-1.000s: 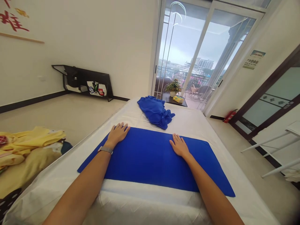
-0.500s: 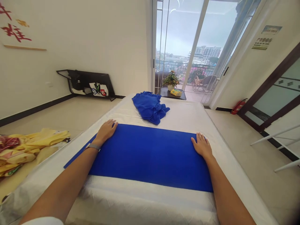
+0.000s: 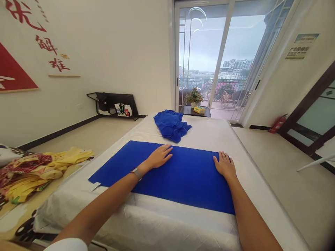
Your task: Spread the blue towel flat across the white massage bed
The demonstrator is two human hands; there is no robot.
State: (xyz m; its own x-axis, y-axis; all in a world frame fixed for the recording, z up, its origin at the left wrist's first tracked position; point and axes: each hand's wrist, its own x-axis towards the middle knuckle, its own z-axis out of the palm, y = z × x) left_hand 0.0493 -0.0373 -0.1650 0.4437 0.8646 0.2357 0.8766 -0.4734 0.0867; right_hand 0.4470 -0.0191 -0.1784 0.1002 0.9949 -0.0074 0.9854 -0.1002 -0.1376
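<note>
Left hand [image 3: 159, 157] and right hand [image 3: 224, 165] are laid palm down, open, fingers loosely spread, nothing gripped, on a blue cloth [image 3: 183, 177]. Cloth is spread flat across a white-sheeted bed [image 3: 209, 134]; a second blue cloth [image 3: 171, 125] is left bunched just beyond it.

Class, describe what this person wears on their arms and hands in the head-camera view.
The left hand and right hand are bare, without gloves. A grey band circles the left wrist; the right wrist has none. Both forearms are bare, and a white sleeve shows at the bottom edge, on the left arm.
</note>
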